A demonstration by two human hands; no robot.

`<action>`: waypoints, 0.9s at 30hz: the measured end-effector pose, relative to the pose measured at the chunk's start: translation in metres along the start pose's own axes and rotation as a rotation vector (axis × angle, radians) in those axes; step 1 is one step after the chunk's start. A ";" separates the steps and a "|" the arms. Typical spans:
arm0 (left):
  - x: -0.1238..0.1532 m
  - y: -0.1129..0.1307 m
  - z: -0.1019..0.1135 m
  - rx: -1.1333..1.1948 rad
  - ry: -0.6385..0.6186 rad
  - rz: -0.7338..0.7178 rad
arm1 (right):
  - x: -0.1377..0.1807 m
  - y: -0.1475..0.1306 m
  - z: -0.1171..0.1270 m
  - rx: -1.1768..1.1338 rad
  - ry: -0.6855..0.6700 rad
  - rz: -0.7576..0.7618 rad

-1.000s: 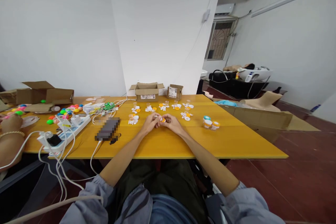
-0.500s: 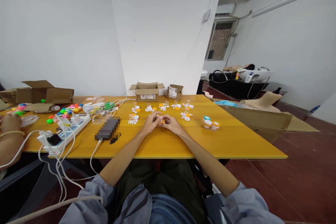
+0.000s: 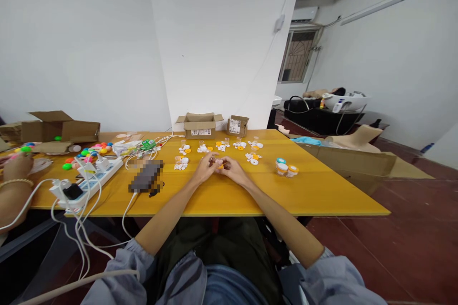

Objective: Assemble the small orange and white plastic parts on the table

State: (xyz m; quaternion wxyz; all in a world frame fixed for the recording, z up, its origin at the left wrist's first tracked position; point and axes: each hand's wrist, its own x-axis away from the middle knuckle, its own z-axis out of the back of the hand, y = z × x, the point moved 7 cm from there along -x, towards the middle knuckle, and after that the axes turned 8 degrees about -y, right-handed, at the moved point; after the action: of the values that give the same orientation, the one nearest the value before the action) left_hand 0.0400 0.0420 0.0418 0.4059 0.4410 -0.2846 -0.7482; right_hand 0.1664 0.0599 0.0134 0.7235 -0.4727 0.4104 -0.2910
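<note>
My left hand (image 3: pixel 205 168) and my right hand (image 3: pixel 232 169) meet over the middle of the yellow table (image 3: pixel 322 190), fingers curled and pinched together. Between the fingertips sits a small orange and white piece (image 3: pixel 220 165). Just beyond the hands lie several groups of small white and orange parts (image 3: pixel 222 146). Three small capped jars (image 3: pixel 285 167) stand to the right of my right hand. A blurred dark device (image 3: pixel 146 176) lies to the left of my left hand.
Two open cardboard boxes (image 3: pixel 201 125) stand at the table's far edge. A white power strip (image 3: pixel 91 178) with plugs and trailing cables lies left, near coloured balls (image 3: pixel 86 153). Another person's arm (image 3: pixel 12 186) rests at the far left. Flattened cardboard (image 3: pixel 361 159) lies to the right.
My hands have stayed together at the same spot, with only small finger movements on the piece. The other person's hand at the far left has shifted slightly.
</note>
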 end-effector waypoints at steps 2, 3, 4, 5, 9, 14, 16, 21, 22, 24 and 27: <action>0.000 0.002 -0.001 0.005 -0.028 -0.022 | -0.001 0.001 0.001 -0.010 0.005 0.007; -0.001 0.002 -0.002 0.010 -0.042 -0.024 | -0.001 0.001 0.002 -0.012 0.005 0.009; -0.001 0.001 -0.003 0.017 -0.052 -0.019 | -0.001 0.002 0.001 -0.013 0.004 0.009; -0.001 0.001 -0.003 0.025 -0.052 -0.010 | -0.001 0.003 0.001 -0.014 0.001 0.009; 0.000 -0.002 0.003 0.016 0.046 0.038 | -0.001 0.005 -0.003 -0.014 -0.018 0.009; 0.002 0.001 0.006 0.015 0.092 0.077 | -0.002 0.005 -0.003 0.015 -0.034 0.016; 0.002 0.003 0.005 0.022 0.081 0.067 | -0.002 0.003 -0.004 0.018 -0.044 0.024; 0.002 0.005 0.008 0.075 0.108 0.037 | -0.002 -0.001 -0.003 0.075 -0.046 0.052; 0.002 0.005 0.009 0.093 0.126 0.033 | -0.002 -0.001 -0.003 0.093 -0.042 0.053; 0.003 0.003 0.013 0.126 0.173 0.031 | -0.002 -0.001 -0.002 0.119 -0.044 0.045; 0.004 -0.002 0.019 0.161 0.250 0.024 | -0.001 -0.001 -0.005 0.126 -0.083 0.031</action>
State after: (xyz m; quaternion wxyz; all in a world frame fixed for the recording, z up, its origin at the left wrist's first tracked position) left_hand 0.0219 0.0411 0.0473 0.4102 0.5585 -0.2961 -0.6574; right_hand 0.1610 0.0580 0.0139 0.7728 -0.4313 0.3681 -0.2851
